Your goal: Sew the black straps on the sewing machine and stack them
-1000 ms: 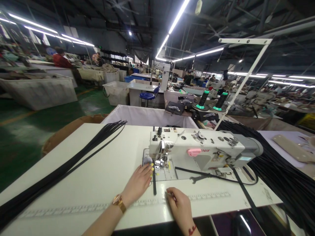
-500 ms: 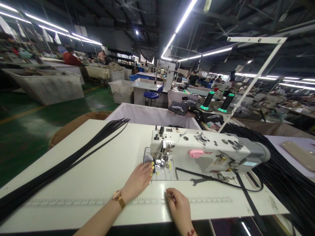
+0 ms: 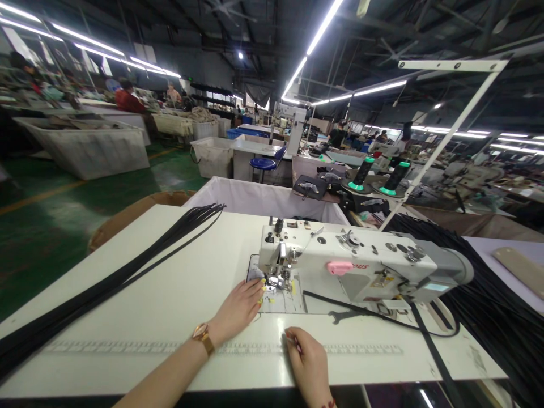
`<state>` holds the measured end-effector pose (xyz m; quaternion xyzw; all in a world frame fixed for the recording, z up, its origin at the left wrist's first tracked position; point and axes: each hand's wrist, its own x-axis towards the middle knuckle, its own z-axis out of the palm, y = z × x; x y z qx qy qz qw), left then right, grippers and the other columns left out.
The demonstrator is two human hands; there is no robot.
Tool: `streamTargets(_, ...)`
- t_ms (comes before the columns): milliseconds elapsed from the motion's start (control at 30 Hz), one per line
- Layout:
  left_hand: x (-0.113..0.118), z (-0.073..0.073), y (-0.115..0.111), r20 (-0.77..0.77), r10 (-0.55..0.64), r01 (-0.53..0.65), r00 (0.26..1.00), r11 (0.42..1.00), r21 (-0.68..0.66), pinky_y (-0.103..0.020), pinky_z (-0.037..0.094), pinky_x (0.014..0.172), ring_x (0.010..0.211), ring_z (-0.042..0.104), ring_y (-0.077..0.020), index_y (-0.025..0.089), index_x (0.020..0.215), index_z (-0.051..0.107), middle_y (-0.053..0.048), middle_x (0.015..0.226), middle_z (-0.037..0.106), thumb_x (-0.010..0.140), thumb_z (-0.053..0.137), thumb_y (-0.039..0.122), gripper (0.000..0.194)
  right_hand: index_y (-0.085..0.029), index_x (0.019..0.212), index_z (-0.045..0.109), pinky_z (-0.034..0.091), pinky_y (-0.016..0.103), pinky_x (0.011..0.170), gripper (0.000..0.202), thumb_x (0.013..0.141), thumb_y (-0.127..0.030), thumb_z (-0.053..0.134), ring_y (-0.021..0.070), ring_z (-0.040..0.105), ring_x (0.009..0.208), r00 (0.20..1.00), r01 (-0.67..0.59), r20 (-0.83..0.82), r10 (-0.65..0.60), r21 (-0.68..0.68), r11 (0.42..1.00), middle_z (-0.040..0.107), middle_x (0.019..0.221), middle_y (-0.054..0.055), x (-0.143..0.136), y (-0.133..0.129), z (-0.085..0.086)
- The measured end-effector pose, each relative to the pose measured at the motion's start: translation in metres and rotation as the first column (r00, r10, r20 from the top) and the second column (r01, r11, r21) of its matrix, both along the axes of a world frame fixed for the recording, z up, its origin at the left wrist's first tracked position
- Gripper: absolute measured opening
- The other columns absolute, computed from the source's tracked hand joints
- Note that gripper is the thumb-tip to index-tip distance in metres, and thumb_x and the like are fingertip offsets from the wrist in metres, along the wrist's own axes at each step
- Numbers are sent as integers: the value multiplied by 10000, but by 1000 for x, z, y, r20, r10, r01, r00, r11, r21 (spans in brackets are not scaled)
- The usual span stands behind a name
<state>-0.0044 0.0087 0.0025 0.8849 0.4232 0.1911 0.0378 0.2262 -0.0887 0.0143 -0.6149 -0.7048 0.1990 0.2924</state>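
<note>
From my remote seat, through the head camera, I see a white sewing machine [image 3: 312, 246] right of centre in the frame, standing on a pale bench [image 3: 195, 306] that fills the lower half. The left hand [image 3: 240, 303], below centre, lies flat with straight fingers, its tips right beside the machine's needle area; I cannot tell whether anything is under them. A gold watch [image 3: 203, 338] circles that wrist. The right hand [image 3: 309, 362], at bottom centre, is loosely curled, thumb near forefinger, and I cannot tell whether it holds anything. The two hands are apart from each other. A ruler scale [image 3: 361, 349] runs across the bench near its front edge, passing by the right hand. A bundle of long black strips [image 3: 127, 277] slants across the left of the bench. Right of centre, a wrench [image 3: 342, 315] lies by a thin black cord [image 3: 327, 298]. Beyond the machine, toward upper right, stand two green-tipped black thread cones [image 3: 362, 173]; a blue stool [image 3: 263, 163] shows above centre.
</note>
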Motion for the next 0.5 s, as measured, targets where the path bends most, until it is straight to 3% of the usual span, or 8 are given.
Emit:
streamTargets(133,-9,3,12,77,-74,76,994,997,-28,-487,375,1093,1274,479,-237,219,1305,540,-54,1373,549,969,400,266,367,-241,923,660,459,260,669,211,884,-212,455,174,660,737,1000,-5,4,5,2,1000,723,822,13,0,-1,-2)
streamTargets(300,-12,16,59,263,-30,73,964,985,-156,-441,464,1003,1114,581,-245,182,1128,650,-88,1210,638,967,394,251,309,-244,925,663,458,262,669,209,870,-193,468,176,663,743,1000,13,2,-13,1,1000,730,835,13,0,-1,-1)
streamTargets(500,0,42,105,271,-159,220,949,952,-212,-334,524,896,972,640,-214,174,1016,669,-55,1096,691,858,612,264,191,-239,912,656,462,263,660,206,875,-204,456,173,663,735,999,9,-36,-9,4,1000,727,825,13,2,0,-1)
